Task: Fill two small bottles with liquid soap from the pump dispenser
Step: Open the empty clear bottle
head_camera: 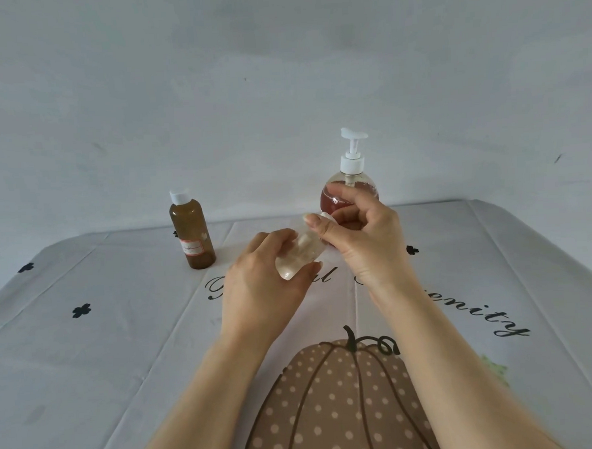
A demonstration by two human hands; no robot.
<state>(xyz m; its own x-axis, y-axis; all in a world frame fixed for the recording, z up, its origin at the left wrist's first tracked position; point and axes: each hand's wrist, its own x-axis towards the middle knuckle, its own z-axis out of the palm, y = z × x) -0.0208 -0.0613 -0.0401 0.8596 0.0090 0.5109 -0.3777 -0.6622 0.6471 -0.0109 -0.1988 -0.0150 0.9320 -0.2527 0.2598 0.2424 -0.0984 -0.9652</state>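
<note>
Above the worktop (89,355), the left hand (260,288) grips the clear bottle (298,256) mid-body, likely light, slick, squashy; the right hand (360,236) has a pinch grip on its cap (325,216).

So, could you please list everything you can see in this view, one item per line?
small clear bottle: one, transparent, tilted, held above the middle of the table
white cap: one, white, at the clear bottle's neck
brown bottle: one, amber with a white lid and a label, upright at the far left
pump dispenser: one, clear with reddish liquid and a white pump, upright at the far edge, behind the right hand
tablecloth: one, pale with black lettering, black clovers and a brown dotted pumpkin, covering the table
wall: one, pale grey, behind the table
left hand: one, grips the small clear bottle
right hand: one, pinches the white cap
</note>
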